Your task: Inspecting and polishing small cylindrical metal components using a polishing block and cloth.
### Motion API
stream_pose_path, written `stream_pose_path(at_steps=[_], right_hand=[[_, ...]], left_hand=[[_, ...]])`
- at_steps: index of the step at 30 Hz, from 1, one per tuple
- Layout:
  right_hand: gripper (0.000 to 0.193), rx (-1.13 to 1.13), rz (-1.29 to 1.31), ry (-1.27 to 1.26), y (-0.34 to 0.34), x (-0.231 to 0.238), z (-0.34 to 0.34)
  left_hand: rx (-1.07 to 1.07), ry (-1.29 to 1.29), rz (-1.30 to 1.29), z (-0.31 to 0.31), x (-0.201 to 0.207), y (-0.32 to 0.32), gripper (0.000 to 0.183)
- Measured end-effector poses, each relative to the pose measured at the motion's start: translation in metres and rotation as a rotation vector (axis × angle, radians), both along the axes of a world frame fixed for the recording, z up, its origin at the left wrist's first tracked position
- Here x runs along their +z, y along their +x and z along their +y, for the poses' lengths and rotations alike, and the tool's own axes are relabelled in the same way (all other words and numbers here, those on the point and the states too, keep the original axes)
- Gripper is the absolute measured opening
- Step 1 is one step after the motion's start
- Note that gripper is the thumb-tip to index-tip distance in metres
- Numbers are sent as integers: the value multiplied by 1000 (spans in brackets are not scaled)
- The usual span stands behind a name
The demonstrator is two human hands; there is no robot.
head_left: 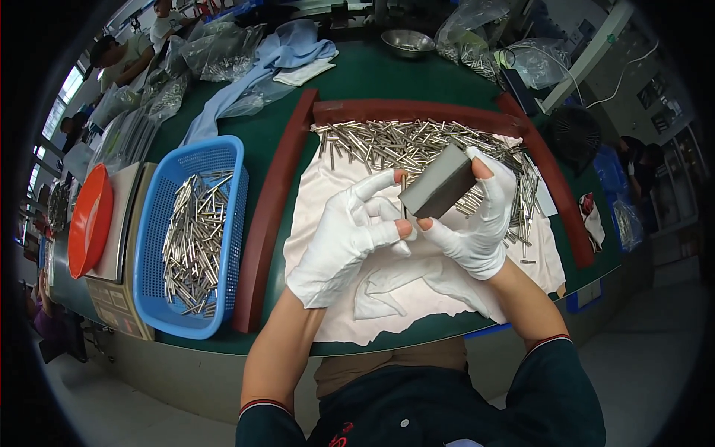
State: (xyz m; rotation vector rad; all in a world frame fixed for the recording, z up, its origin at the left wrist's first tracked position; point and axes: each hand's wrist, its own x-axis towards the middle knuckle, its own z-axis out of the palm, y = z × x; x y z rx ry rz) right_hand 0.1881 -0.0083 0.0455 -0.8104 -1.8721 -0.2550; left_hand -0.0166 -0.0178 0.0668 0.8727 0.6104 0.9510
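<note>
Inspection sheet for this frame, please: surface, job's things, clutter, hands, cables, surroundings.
Surface: green table with a white cloth inside a dark red frame.
Job's things: grey block in the right hand; thin metal pin held upright by the left hand; loose pin pile.
Clutter: blue basket of pins, orange lid, steel bowl, plastic bags, blue cloth.
Hands: both in white fingertip-less gloves.
Cables: white cable, far right.
Surroundings: other people at the far left.
</note>
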Motion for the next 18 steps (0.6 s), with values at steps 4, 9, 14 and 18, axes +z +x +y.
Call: stream_pose_path(at_steps=[4, 9, 14, 18], right_hand=[[90, -37, -59, -76, 10, -3, -1], [89, 35, 12, 13, -3, 1, 3], [89, -25, -71, -11, 8, -5, 3], [90, 25, -19, -60, 3, -1, 0]], left_hand=[[12, 43, -3, 4, -5, -3, 65], [0, 22, 7, 0, 1, 3, 67], [25, 72, 5, 2, -1, -3, 67], [10, 74, 71, 0, 2, 3, 66]])
